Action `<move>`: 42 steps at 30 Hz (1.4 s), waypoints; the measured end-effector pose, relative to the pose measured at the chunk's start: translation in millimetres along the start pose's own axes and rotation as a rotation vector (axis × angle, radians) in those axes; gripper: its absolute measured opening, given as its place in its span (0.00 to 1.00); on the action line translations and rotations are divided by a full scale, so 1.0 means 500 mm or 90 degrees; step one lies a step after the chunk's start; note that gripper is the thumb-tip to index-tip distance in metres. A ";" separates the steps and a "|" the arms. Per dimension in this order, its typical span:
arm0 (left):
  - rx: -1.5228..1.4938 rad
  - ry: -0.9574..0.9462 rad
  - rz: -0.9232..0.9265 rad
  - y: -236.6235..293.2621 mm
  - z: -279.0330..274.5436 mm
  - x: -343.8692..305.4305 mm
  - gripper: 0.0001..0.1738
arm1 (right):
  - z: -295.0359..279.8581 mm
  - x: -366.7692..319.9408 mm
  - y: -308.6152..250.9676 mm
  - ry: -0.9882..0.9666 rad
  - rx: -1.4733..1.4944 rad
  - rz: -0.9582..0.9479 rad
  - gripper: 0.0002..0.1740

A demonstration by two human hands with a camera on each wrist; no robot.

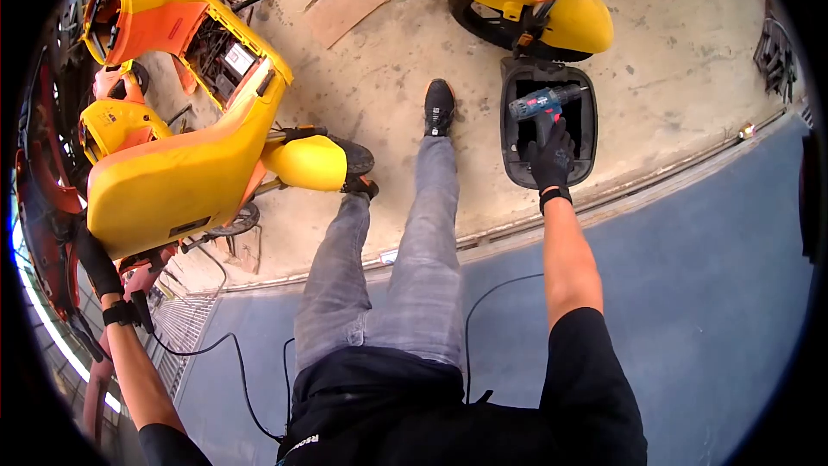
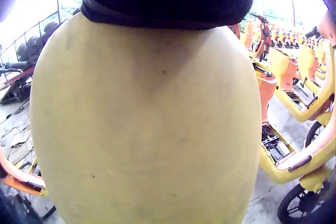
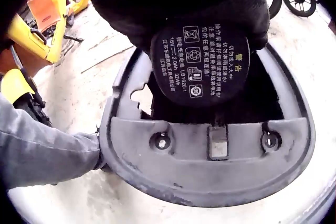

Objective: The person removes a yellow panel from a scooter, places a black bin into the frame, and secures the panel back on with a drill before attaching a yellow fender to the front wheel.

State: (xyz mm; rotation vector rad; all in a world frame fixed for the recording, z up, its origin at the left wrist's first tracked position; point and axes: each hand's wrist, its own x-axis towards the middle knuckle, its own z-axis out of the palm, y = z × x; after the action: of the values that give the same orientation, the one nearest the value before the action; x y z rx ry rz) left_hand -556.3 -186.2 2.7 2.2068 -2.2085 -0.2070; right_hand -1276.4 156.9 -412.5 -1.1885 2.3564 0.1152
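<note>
Right hand [image 1: 553,158] grips drill [image 1: 535,105], battery [image 3: 202,66] marked "LB1620-1", "16V", above black housing [image 3: 199,179]; left hand [image 1: 97,263], finger state indeterminable, at yellow seat's [image 1: 164,190] near-left corner.

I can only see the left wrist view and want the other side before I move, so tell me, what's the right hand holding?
Observer: The right hand grips a cordless drill.
Operator: What's under it?
Observer: A dark, hollow piece with a raised rim.
Operator: Can you read a voltage on the battery?
Observer: Yes, the battery is marked 16V.
</note>
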 end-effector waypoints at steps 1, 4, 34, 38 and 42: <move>0.006 0.000 -0.001 -0.009 -0.004 0.001 0.15 | 0.006 0.000 0.000 -0.014 0.004 0.008 0.49; -0.006 0.016 -0.016 -0.037 -0.011 0.000 0.15 | 0.023 0.002 0.001 -0.011 -0.012 0.036 0.50; 0.327 0.450 0.137 0.221 -0.322 -0.203 0.32 | -0.538 -0.356 -1.150 0.177 0.296 -0.972 0.31; 0.177 0.118 -0.070 0.061 -0.309 -0.190 0.40 | -0.504 -0.408 -1.265 0.225 0.142 -1.034 0.41; 0.065 0.072 -0.051 0.034 -0.324 -0.172 0.40 | -0.492 -0.404 -1.315 0.146 0.006 -0.929 0.43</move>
State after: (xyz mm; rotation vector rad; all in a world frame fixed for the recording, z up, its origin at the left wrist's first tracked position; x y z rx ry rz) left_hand -556.4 -114.3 172.2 2.2975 -2.1212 0.0299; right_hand -762.9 -171.4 -10.3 -2.6278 1.0937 -0.5324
